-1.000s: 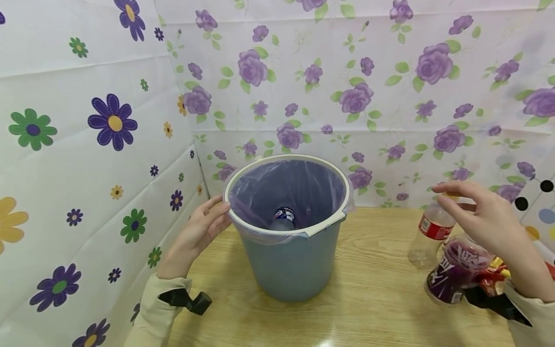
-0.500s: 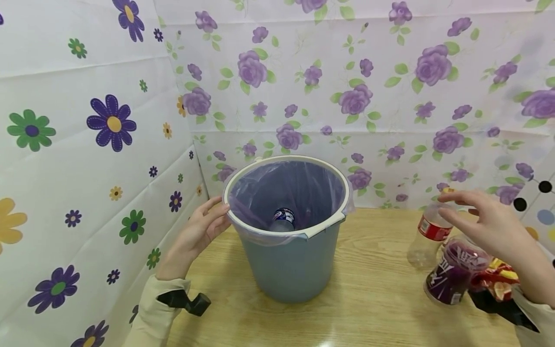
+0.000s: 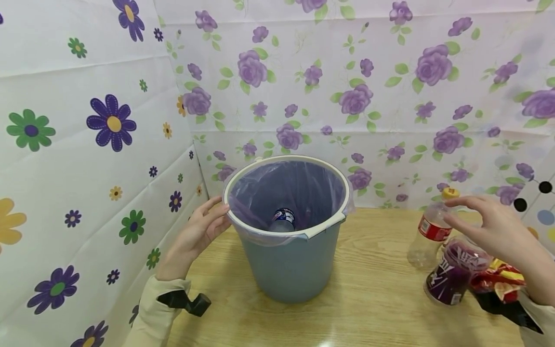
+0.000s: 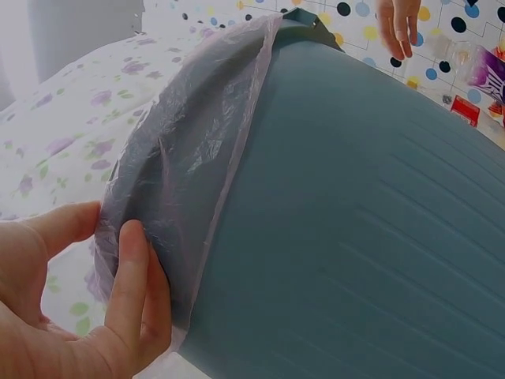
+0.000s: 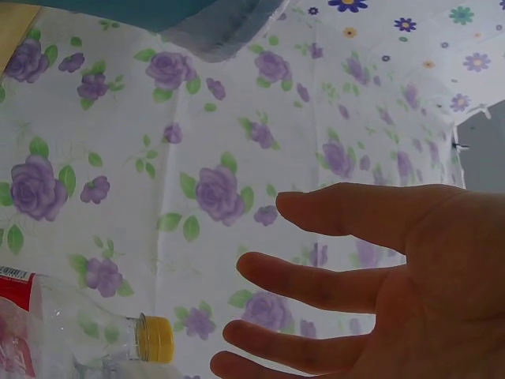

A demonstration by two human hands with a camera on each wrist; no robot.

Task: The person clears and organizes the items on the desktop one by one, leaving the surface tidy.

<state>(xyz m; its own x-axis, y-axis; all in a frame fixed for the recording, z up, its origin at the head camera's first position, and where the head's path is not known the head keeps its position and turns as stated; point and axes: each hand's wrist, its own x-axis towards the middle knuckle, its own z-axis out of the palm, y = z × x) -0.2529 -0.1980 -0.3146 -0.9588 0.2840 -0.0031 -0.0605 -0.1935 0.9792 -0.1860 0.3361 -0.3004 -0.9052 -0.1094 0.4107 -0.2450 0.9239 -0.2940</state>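
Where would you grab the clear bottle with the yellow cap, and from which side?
Probably by the neck, just below the yellow cap, from above: the clear bottle stands upright, its narrow neck uncovered, while a purple container stands close beside its body.

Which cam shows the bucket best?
Head: it shows the bucket uncropped, from top to bottom, and looks down into its inside. Left wrist gives a close-up of its outside with the overhanging liner, but crops the rest. Right wrist catches only a small piece along the picture's top edge.
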